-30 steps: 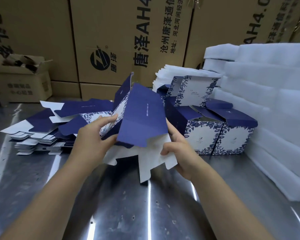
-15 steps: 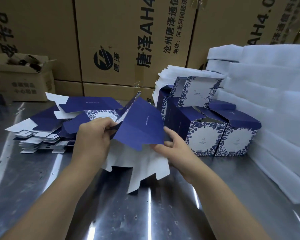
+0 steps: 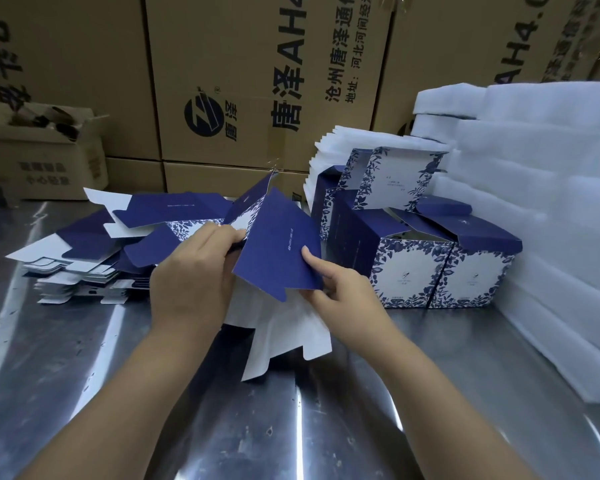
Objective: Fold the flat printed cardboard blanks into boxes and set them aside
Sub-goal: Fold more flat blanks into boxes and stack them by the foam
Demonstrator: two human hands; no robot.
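Navy printed cardboard blank (image 3: pixel 281 251): we judge it light, crease-prone; left hand (image 3: pixel 191 278) pinches its 9 o'clock edge, right hand (image 3: pixel 343 292) 3 o'clock.

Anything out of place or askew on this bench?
Nothing damaged. The pile of flat blanks at left is splayed, not squared, and one folded box sits tilted atop the upright boxes beside the foam sheets. The held blank looks intact.

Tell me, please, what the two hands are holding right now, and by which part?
One half-folded blue cardboard blank. The left-hand grip holds its left side by the floral panel; the right-hand grip pinches the plain blue panel's right edge, thumb on top.
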